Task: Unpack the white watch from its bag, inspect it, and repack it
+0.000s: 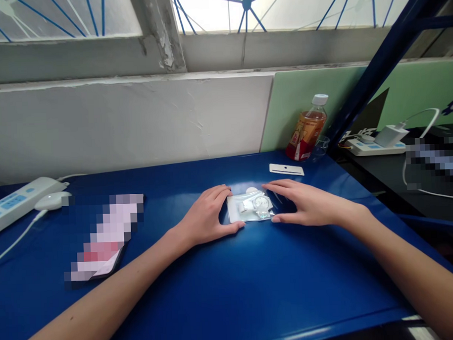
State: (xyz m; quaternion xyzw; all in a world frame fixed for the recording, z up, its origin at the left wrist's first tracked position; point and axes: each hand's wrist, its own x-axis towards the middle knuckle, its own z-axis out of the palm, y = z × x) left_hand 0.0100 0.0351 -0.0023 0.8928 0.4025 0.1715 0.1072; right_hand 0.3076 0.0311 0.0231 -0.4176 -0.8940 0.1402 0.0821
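Note:
A clear plastic zip bag (233, 209) lies flat on the blue desk, with what looks like a white wristwatch (262, 204) inside. Beside its left edge rests my left hand (209, 215), thumb at the near corner and fingers at the far corner, spread apart. My right hand (298, 202) mirrors it on the right side, its thumb and fingers apart at that end of the bag. Both hands touch or nearly touch the corners, and neither closes around the bag. A small white round piece (251, 190) shows at the bag's far edge.
A phone (106, 238) lies on the desk (253, 288) at left, near a power strip (23, 202) with a white plug. A white card (286, 169) and a drink bottle (307, 130) are at back right, beside a blue metal post (374, 55).

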